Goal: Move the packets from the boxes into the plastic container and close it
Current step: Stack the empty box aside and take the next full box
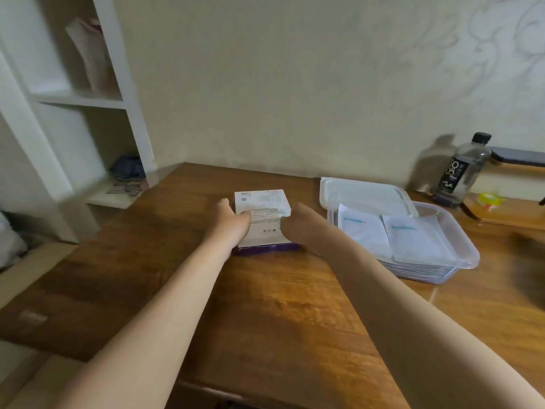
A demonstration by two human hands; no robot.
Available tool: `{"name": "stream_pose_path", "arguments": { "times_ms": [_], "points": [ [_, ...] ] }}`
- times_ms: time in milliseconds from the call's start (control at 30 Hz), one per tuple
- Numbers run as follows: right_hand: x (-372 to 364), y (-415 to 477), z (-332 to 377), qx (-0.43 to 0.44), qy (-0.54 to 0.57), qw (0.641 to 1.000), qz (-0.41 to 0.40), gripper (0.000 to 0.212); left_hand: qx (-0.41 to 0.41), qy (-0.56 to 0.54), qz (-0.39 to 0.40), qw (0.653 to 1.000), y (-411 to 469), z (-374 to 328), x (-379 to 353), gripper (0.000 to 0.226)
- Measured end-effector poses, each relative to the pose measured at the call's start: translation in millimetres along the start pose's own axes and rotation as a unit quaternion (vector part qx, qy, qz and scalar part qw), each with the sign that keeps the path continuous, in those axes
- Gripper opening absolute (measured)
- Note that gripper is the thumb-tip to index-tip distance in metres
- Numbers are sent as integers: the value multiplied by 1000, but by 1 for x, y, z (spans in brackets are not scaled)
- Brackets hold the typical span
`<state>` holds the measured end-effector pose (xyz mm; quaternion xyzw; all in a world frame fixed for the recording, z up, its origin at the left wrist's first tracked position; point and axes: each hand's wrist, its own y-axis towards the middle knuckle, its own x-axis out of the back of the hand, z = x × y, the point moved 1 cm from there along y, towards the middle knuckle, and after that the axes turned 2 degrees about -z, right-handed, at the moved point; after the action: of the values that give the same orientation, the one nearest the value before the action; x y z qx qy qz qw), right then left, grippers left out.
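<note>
The box (262,214), set left of the plastic container (472,252), is gripped at opposite sides by the left hand (233,221) and right hand (295,224). It is judged light, stiff, yet crushable. Packets (413,240) are laid in the container, whose lid (362,190) is propped behind it.

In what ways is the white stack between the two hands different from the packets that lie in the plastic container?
The white stack rises from a purple box at the table's middle, gripped by the left hand and right hand; the packets lie untouched in the plastic container. The stack shows small dark print; the packets show a blue stripe. Both are white.
</note>
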<state>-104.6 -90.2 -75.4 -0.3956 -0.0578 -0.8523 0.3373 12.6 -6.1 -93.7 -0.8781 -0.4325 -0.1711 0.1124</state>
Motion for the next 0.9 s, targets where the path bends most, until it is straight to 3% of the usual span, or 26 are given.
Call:
{"name": "stream_pose_path", "arguments": {
  "times_ms": [233,400,433,500,567,633,733,900],
  "points": [
    [-7,9,-6,-5,-44,999,10,39,3,7,-5,1000,10,9,-1,23],
    [-3,6,0,19,-63,997,-45,36,24,-37,-13,999,22,11,0,54],
    [-2,6,1,24,-60,996,-65,34,32,-57,-11,998,24,10,1,52],
    [2,5,0,33,-47,991,-117,31,61,-100,-2,993,28,8,4,25],
    [9,5,-2,24,-5,984,-176,22,93,-148,4,985,31,4,5,15],
    [18,6,-6,4,50,975,-215,15,111,-191,20,975,31,0,4,23],
    [35,6,-15,-4,98,964,-247,20,127,-263,63,954,24,-8,-4,34],
    [75,-4,-37,2,169,947,-275,24,113,-385,144,905,5,-40,-37,28]
  ]
}}
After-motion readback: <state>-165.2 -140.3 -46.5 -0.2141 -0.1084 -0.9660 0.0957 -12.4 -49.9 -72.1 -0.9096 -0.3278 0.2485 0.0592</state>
